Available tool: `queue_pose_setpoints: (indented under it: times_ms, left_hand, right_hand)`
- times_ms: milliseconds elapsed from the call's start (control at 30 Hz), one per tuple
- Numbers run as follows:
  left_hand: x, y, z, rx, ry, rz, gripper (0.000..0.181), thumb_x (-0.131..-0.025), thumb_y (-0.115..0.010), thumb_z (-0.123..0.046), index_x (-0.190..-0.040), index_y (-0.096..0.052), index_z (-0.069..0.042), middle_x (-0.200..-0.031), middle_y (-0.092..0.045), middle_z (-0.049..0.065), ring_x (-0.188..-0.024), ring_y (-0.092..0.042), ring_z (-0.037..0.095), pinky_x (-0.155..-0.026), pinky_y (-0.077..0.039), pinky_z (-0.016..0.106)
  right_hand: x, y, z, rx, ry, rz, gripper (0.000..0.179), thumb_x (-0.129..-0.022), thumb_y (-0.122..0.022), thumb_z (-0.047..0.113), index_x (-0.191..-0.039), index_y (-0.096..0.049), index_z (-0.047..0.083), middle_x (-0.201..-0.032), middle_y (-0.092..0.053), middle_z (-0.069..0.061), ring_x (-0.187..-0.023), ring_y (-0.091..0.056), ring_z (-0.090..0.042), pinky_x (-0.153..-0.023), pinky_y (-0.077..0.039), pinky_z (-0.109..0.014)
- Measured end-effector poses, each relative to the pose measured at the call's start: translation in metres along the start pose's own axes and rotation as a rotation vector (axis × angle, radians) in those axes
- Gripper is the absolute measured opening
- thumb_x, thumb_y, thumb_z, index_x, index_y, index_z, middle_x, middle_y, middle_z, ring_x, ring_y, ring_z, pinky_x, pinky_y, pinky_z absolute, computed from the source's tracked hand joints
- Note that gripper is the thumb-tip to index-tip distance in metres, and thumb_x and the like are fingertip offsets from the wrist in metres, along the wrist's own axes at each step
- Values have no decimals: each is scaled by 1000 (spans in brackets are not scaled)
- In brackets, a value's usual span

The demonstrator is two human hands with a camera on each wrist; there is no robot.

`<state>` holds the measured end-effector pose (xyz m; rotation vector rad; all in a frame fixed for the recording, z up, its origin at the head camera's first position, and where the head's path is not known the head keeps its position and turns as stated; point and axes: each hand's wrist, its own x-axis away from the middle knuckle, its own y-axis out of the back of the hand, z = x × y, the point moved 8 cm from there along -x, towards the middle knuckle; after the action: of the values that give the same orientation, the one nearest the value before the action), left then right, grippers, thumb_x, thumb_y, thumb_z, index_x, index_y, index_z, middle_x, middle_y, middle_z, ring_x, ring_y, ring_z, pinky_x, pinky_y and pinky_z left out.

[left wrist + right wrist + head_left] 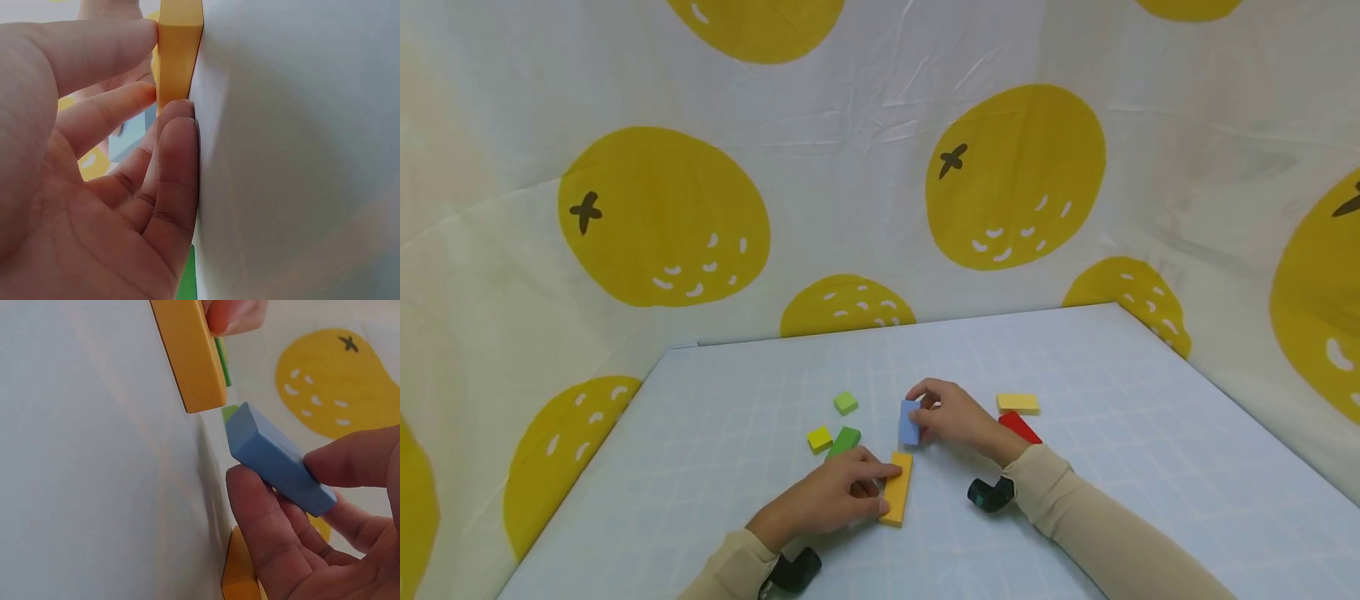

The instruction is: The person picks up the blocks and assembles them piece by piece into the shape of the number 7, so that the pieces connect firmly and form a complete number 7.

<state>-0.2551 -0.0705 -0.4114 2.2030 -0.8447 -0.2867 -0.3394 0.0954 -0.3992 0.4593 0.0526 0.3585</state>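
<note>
My right hand [953, 417] pinches a blue rectangular block [909, 422] between thumb and fingers. In the right wrist view that blue block [278, 459] tilts, held off the table. An orange oblong block [897, 490] lies flat on the table, nearer me. On its upper face rest the thumb and index finger of my left hand [831, 496], spread apart along its length. The left wrist view has the other fingers [175, 169] low against the table, close to the orange block [179, 56]. Part of that block is out of frame there.
Left of the blue block lie a light green block [846, 403], a small yellow block [820, 439] and a green block [844, 442], partly behind my left hand. Beyond my right wrist are a yellow oblong block [1018, 404] and a red block [1020, 427]. A fruit-print curtain [850, 208] borders the table.
</note>
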Motion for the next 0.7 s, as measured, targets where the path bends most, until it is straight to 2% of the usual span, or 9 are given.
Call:
queue_pose_setpoints:
  times_ms: [367, 700]
  left_hand:
    - [1, -2, -1, -4, 42, 21, 50, -88, -78, -37, -134, -66, -22, -105, -55, -10, -90, -56, 4, -83, -50, 23]
    - [1, -2, -1, -34, 83, 20, 50, -88, -78, -40, -134, -66, -25, -105, -54, -12, -91, -56, 4, -83, -50, 24]
  right_hand:
    - [1, -4, -3, 12, -3, 20, 26, -95, -65, 14, -121, -60, 10, -103, -59, -10, -75, -69, -22, -78, -58, -34]
    - [3, -8, -3, 7, 0, 36, 27, -95, -66, 14, -120, -60, 9, -105, -60, -9, -77, -69, -22, -78, -58, -34]
